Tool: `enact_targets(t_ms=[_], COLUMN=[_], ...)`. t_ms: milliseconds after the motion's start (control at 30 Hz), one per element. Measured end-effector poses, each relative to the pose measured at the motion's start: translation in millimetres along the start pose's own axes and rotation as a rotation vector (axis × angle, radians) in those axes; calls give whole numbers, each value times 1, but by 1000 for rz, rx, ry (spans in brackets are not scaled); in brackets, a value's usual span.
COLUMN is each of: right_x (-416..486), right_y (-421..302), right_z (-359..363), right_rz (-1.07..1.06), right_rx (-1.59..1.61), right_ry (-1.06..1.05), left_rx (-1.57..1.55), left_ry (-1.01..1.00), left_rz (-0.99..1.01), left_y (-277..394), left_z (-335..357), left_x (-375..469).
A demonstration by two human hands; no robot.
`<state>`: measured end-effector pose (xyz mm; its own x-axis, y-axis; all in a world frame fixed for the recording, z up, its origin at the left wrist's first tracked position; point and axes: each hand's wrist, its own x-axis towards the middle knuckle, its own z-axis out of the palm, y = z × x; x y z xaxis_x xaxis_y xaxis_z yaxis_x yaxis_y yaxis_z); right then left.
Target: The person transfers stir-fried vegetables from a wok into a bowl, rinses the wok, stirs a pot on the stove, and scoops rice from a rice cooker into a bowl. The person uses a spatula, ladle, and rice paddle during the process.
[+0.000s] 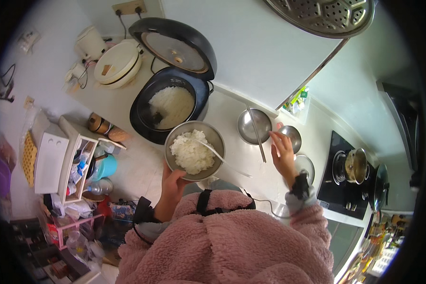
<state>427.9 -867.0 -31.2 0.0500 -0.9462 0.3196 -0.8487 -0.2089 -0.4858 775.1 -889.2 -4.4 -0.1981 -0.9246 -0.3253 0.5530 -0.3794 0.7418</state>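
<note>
My left hand (174, 184) grips the near-left rim of a metal bowl (218, 142) heaped with cooked white rice (190, 152). A pale, slender-handled utensil (227, 161) is stuck in that rice, its handle reaching over the bowl's right side. Beyond the bowl stands a dark rice cooker (136, 122) with its lid (177, 46) raised and rice inside. My right hand (282, 151), holding nothing visible, hovers with bent fingers beside a small metal bowl (293, 136). Just left of it, chopsticks (258, 136) lie across an empty metal bowl (246, 127).
A round lid (307, 165) lies right of my right hand. Farther right, a pot (356, 167) and a dark pan (379, 186) are by the black gas hob (337, 142). A white electric pan (119, 67) stands at the back left; a perforated metal steamer rack (326, 16) is overhead.
</note>
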Motion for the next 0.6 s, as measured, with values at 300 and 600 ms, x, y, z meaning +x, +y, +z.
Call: enact_targets(t_ms=[300, 600], right_x=[21, -7], right_y=[-145, -126], right_z=[-5, -14], right_rz=[113, 575], right_rx=[-226, 183], right_ry=[-184, -138], left_rx=[259, 452], left_ry=[-306, -596], left_rz=[-93, 18], left_y=[13, 8], left_z=[20, 25], left_x=[51, 69])
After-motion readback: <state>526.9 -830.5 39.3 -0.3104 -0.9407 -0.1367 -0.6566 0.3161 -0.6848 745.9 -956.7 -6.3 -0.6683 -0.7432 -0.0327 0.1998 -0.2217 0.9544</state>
